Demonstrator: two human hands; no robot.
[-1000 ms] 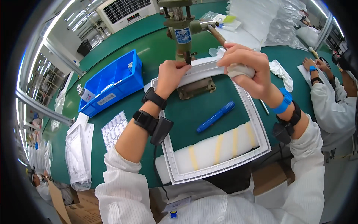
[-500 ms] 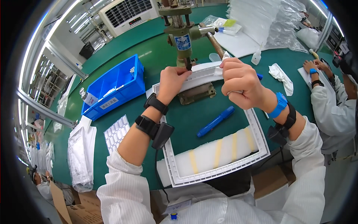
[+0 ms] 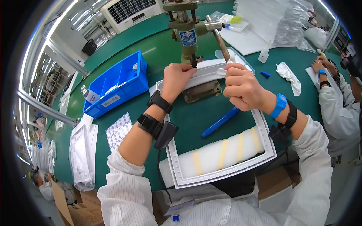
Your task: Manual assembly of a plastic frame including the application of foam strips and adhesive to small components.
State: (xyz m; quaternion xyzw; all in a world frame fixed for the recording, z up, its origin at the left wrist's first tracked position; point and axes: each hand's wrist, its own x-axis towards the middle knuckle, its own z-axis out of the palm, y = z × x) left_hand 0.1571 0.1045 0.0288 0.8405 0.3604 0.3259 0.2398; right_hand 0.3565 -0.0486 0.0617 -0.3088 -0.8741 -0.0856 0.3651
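A green arbor press [image 3: 187, 37] stands over the far side of a white rectangular plastic frame [image 3: 222, 174]. My left hand [image 3: 176, 81] is closed in a pinch at the press's dark ram tip, above the frame's far edge; what the fingertips hold is hidden. My right hand [image 3: 244, 87] is wrapped around the end of the press's lever [image 3: 221, 46], where white cloth [image 3: 233, 60] covers the handle. Below the frame's far side shows the metal press base [image 3: 203, 91]. A white foam strip [image 3: 222, 151] with yellow bands lies under the near side.
A blue marker [image 3: 220, 122] lies inside the frame, its blue cap [image 3: 265, 74] beyond it. Left are a divided blue bin [image 3: 117, 84], a label sheet [image 3: 119, 132] and bagged parts [image 3: 83, 154]. A small bottle [image 3: 263, 56] and white cloth [image 3: 288, 78] lie right, near another person's hands [image 3: 320, 66].
My right hand has brought the lever's end down and slightly nearer to me. The left hand stays pinched at the ram tip. The blue cap and a clear tray now show more fully.
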